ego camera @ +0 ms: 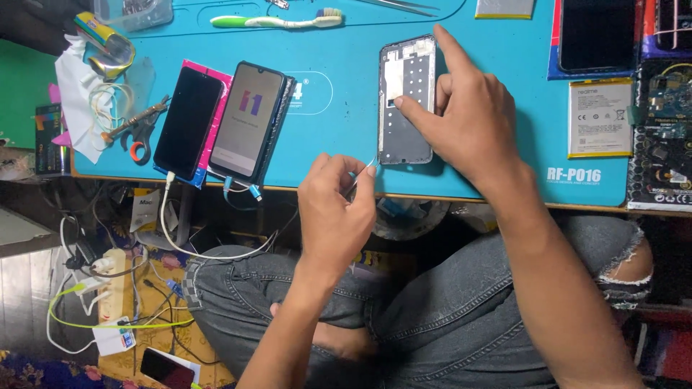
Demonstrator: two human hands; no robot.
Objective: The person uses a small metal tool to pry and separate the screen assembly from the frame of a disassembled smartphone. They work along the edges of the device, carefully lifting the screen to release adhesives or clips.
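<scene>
Right hand pressed on the stripped phone frame, thumb and forefinger pinning it flat to the blue mat on the counter, remaining fingers curled. Left hand pinched shut around a thin clear strip running up toward the frame's lower edge, just past the counter's front edge. Two phones lay well to the left, on cables, one with its screen lit. Scissors beyond them, a toothbrush at the far side, a flat battery to the right. Judged risky: strip likely to snap or tear if pulled at a steep angle; frame apt to slide toward the edge if the pinning pressure eased.
</scene>
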